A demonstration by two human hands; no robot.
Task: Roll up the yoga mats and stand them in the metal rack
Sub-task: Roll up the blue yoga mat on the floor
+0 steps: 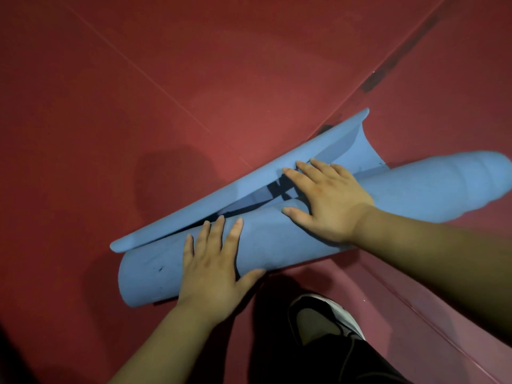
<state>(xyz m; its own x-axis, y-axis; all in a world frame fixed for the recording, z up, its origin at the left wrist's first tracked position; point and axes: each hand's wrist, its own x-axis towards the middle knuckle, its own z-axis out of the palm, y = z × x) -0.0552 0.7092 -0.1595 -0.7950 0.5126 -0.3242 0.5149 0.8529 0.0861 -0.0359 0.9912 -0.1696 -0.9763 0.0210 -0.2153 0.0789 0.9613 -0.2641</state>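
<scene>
Head cam looking straight down at the floor. The blue yoga mat (149, 275) is partly rolled and lies on a diagonal through the middle of the shot, running from about 8 o'clock up toward 2 o'clock. Its loose flap (249, 178) curls up along the far side of the roll, and there's a dark gap between flap and roll.

The left hand (210, 267) is flat on top of the roll just below centre, fingers straight and spread, thumb out toward 3 o'clock. So it's pressing, not gripping. The right hand (327, 200) is much the same: palm down and fingers spread, a bit right of centre, with the fingertips reaching onto the flap by the gap.

Out at 3 o'clock there's a thick blue roll end (448, 187) with stepped rings. I can't tell if it's this mat telescoping out or a second one, since the right forearm covers the join.

For writing, all I can see is a couple of tiny dark marks on the mat near 8 o'clock, too small to read as anything.

The surface is a dark red floor (138, 92) with thin pale seam lines crossing it and a black scuffed streak (399, 54) along one seam at 1 o'clock. A lighter pinkish panel (415, 314) with a raised edge sits at 4 to 5 o'clock. A black, grey and white sneaker (327, 320) is at 5 o'clock, just below the roll. Lighting is dim.
</scene>
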